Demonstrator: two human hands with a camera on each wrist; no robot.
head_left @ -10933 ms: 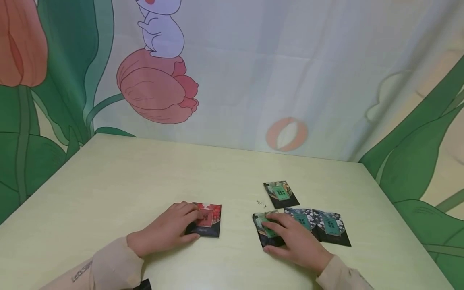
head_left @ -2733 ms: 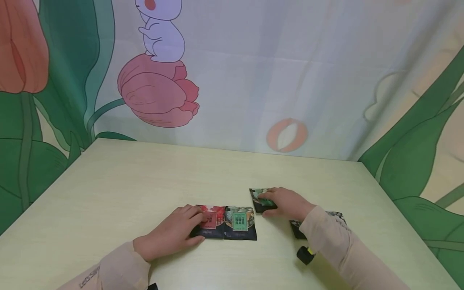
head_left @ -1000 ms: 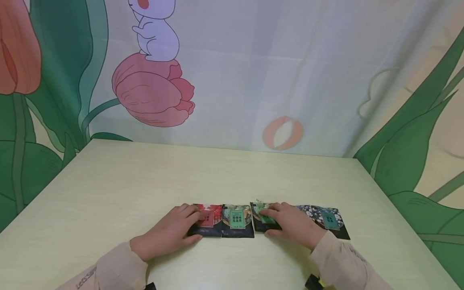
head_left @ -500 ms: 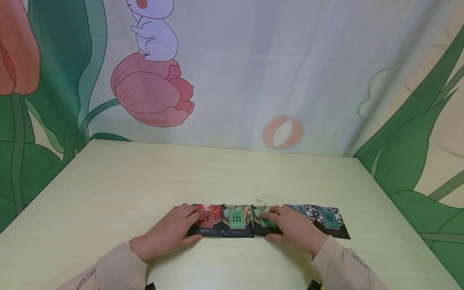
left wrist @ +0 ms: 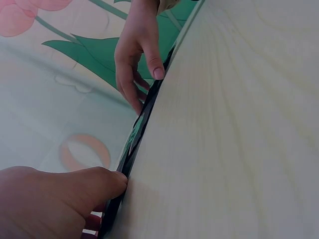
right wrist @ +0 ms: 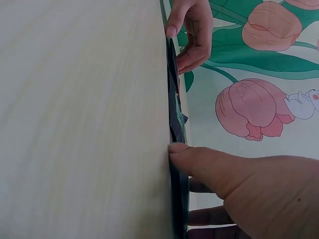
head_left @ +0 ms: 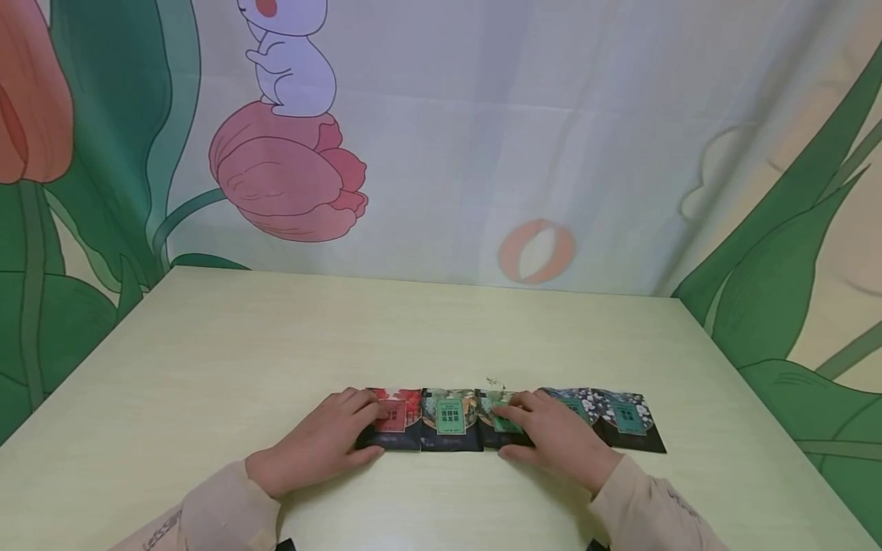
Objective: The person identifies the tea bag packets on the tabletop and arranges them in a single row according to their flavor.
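Flat tea packets lie in a row across the table in the head view. My left hand (head_left: 320,440) rests over the red packet (head_left: 401,421) at the left end, fingertips on its face and thumb at its near edge. Beside it lies a green-labelled packet (head_left: 451,419), its right edge against a second green-labelled packet (head_left: 493,417). On that one my right hand (head_left: 561,436) rests, index fingertip on the label, thumb at the near edge; the hand covers its right part. In the right wrist view the thumb (right wrist: 192,154) touches the packets' edge.
Two blue-flowered packets continue the row, one (head_left: 586,399) partly behind the right hand and one (head_left: 627,421) at the right end. A small dark sprig-like mark (head_left: 494,383) shows behind the row. The pale table (head_left: 331,329) ends at a printed curtain (head_left: 427,153).
Earlier, the right hand brought one green-labelled packet beside the red one, then drew the other forward from the back into the row. Over the last half second the hands have hardly moved.
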